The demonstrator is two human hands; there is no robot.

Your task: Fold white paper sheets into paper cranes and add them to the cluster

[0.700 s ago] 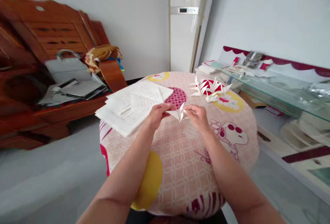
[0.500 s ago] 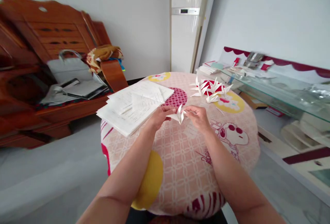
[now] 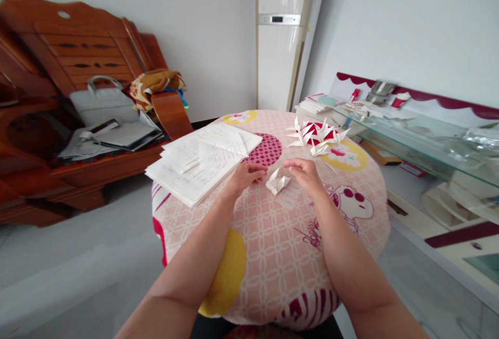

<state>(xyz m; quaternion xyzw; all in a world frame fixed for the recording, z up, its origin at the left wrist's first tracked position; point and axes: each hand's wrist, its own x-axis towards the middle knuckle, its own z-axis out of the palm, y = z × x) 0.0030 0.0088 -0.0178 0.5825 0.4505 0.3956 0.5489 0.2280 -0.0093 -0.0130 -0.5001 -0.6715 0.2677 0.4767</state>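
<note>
A white folded paper crane [image 3: 277, 182] rests on the patterned tablecloth [image 3: 268, 248], between my two hands. My left hand [image 3: 248, 177] is just left of it, fingers stretched out and apart from the paper. On the other side, my right hand [image 3: 304, 172] hovers with its fingers extended and nothing in them. Several more white paper cranes [image 3: 320, 132] stand grouped at the back right of the round table. To the left of my hands lies a stack of written paper sheets [image 3: 195, 172].
A glass shelf unit [image 3: 429, 141] with assorted items runs along the right wall. At the left stands a wooden bench [image 3: 86, 42] holding a grey bag [image 3: 103, 102] and a brown cloth [image 3: 158, 83]. A tall white cabinet-like appliance [image 3: 277, 58] is behind the table.
Both hands have let go of the paper crane. It now sits on the tablecloth, tipped and slightly nearer to me, and the fingers have opened away from it.
</note>
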